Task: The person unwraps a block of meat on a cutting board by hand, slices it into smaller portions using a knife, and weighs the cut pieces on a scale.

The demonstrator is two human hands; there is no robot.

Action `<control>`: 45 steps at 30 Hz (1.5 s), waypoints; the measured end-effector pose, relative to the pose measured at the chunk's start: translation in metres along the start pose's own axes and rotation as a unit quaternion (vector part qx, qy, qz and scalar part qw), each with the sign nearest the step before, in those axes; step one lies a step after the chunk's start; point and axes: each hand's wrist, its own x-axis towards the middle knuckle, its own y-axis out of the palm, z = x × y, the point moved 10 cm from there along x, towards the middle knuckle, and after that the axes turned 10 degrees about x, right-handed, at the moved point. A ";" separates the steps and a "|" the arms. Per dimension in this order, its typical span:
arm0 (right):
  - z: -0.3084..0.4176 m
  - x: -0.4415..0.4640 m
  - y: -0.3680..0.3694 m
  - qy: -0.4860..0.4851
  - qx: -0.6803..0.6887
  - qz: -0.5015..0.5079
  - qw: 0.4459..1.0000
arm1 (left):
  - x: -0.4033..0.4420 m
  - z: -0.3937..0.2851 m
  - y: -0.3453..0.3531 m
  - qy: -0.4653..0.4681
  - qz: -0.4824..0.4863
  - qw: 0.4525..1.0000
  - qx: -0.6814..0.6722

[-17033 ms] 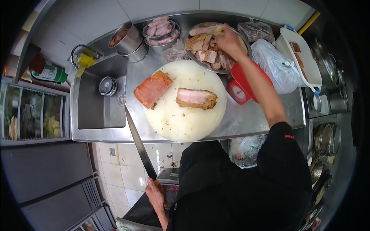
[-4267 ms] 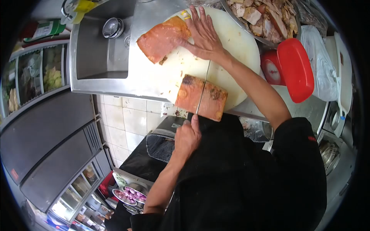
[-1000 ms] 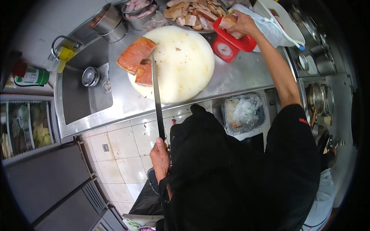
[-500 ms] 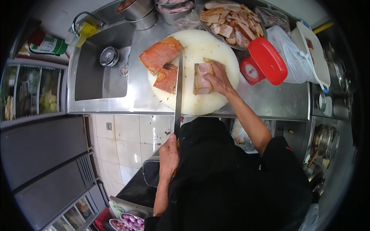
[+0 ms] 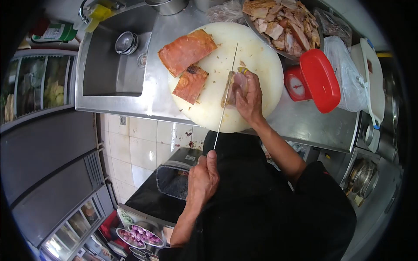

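My left hand is wrapped round the handle of a long knife. The blade stands edge-down along the left side of a pale slab of meat, seemingly touching it. My right hand presses that slab onto the round white cutting board, covering much of its right side. Something yellow wraps one of the right fingertips. To the left of the blade lie a large piece of meat with orange-brown skin and a smaller similar piece, both untouched.
Behind the board a metal bowl holds sliced meat. A red scale stands to the right, beside a white plastic bag. The sink is at left, with small metal bowls in it. Crumbs dot the board.
The knife has moved right from the bare board to the slab's left side, its blade now edge-down. My left hand has turned with it. My right hand stays on the slab; the view has shifted.
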 end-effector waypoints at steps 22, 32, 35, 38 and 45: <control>-0.004 0.004 0.002 0.023 0.022 0.019 0.999 | -0.014 -0.001 -0.001 -0.075 0.045 0.993 0.074; -0.007 0.010 0.003 0.060 0.055 0.038 0.996 | 0.053 -0.029 0.012 -0.018 0.035 0.997 0.065; -0.010 0.006 0.003 0.083 0.044 0.058 0.994 | 0.086 -0.042 0.020 0.005 0.009 0.999 0.047; -0.012 0.006 0.004 0.089 0.063 0.040 0.993 | 0.087 -0.043 0.021 0.003 0.008 0.999 0.042; -0.011 0.001 0.001 0.054 0.061 0.041 0.996 | 0.026 0.009 0.030 -0.066 0.072 0.993 0.066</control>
